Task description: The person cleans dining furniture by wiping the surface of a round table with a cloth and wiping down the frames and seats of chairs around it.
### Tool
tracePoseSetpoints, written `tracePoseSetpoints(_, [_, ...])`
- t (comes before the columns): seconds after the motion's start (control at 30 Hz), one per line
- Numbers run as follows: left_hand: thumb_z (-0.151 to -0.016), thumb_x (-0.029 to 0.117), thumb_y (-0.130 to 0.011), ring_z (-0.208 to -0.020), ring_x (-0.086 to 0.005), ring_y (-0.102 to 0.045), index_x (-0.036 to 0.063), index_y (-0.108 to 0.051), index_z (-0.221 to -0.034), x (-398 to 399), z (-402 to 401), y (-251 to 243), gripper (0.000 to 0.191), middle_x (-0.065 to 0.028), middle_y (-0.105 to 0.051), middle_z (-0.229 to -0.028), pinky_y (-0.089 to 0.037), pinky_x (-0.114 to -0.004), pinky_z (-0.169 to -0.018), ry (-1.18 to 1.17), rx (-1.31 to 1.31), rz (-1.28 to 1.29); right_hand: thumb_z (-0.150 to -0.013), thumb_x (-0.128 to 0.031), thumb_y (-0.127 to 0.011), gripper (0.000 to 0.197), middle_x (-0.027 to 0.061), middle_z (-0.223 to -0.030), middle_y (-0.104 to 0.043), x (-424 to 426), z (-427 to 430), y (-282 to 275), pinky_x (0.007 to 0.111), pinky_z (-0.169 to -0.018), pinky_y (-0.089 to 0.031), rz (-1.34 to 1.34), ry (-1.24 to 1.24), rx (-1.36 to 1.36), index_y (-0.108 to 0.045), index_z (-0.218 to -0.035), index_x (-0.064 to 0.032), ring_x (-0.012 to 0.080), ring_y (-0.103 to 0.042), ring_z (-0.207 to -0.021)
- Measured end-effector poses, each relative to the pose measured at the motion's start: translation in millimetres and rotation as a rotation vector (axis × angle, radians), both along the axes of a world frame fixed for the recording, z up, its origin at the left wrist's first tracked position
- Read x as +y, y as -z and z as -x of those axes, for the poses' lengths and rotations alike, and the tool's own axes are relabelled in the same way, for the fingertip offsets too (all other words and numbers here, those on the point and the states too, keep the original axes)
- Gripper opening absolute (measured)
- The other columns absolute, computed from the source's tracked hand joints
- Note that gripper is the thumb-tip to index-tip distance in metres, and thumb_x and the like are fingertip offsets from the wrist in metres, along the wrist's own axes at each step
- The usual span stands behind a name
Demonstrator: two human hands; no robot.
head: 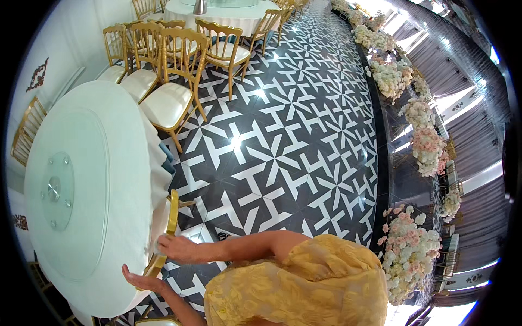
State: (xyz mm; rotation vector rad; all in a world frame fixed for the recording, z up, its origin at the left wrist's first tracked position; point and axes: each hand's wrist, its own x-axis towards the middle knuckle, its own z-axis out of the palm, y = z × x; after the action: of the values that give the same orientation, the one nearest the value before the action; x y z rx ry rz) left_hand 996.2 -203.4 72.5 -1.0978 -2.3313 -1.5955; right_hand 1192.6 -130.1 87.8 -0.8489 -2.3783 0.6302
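Observation:
A gold chair [173, 214] stands with its back against the near side of a round table [126, 163] covered in a white cloth. My right hand [179, 247] is at the top rail of this chair, fingers curled. Something pale shows at its fingertips, and whether I hold it or it is part of the tablecloth is unclear. Lower in the view, my left hand [142, 280] is beside the rail's other end, at the table's edge. Its fingers are extended, the thumb apart, and nothing is in it. A round glass turntable [87, 220] lies on the table.
Gold chairs with white seats [167, 104] crowd beyond the table, before a second round table [220, 18] bearing a metal vessel [200, 7]. A black-and-white patterned floor [273, 155] stretches ahead. Flower arrangements [412, 252] line a dark raised platform [383, 179] on the right.

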Motion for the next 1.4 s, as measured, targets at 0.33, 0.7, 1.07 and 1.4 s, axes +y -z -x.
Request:
tracePoseSetpoints(0.33, [-0.097,0.057,-0.038,-0.095,-0.0188,-0.050,0.0064,-0.053,-0.106,-112,-10,81,0.054,-0.0065,-0.059,-0.102,-0.040,-0.040,-0.084,-0.566,-0.957,-0.413,-0.071,-0.005,-0.065,0.035,0.0205,-0.106,-0.051,-56,107,8,0.040,-0.070,-0.056,0.015,-0.325,-0.096,-0.056,-0.103,0.0079,0.0333,-0.062,-0.090])
tracePoseSetpoints(0.7, [-0.091,0.041,-0.066,-0.079,-0.0142,-0.061,0.0079,-0.062,-0.108,-15,-86,36,0.038,-0.0055,-0.065,-0.099,-0.049,-0.026,-0.070,0.261,-1.696,-0.541,-0.083,0.000,-0.064,0.028,0.0126,-0.106,-0.063,-6,-62,-28,0.035,-0.090,-0.049,0.289,0.032,0.455,-0.064,-0.111,-0.0047,0.0270,-0.061,-0.103])
tracePoseSetpoints(1.07, [-0.077,0.010,-0.061,-0.110,-0.0358,-0.058,0.0054,-0.055,-0.116,45,-84,59,0.040,-0.0169,-0.057,-0.118,-0.048,-0.058,-0.095,-0.201,-1.903,-0.618,-0.092,-0.011,-0.061,0.021,-0.0011,-0.092,-0.065,59,-210,40,0.026,-0.073,-0.050,1.045,0.391,0.516,-0.068,-0.109,-0.0007,0.0082,-0.060,-0.082])
tracePoseSetpoints(1.4, [-0.079,-0.002,-0.058,-0.088,-0.0353,-0.061,0.0046,-0.058,-0.096,-63,-117,49,0.018,-0.0168,-0.060,-0.092,-0.053,-0.051,-0.082,-0.478,-1.716,-0.803,-0.087,-0.011,-0.063,0.025,0.0026,-0.093,-0.068,150,-257,150,0.029,-0.072,-0.052,0.745,0.285,-0.115,-0.068,-0.110,-0.0014,0.0113,-0.062,-0.081])
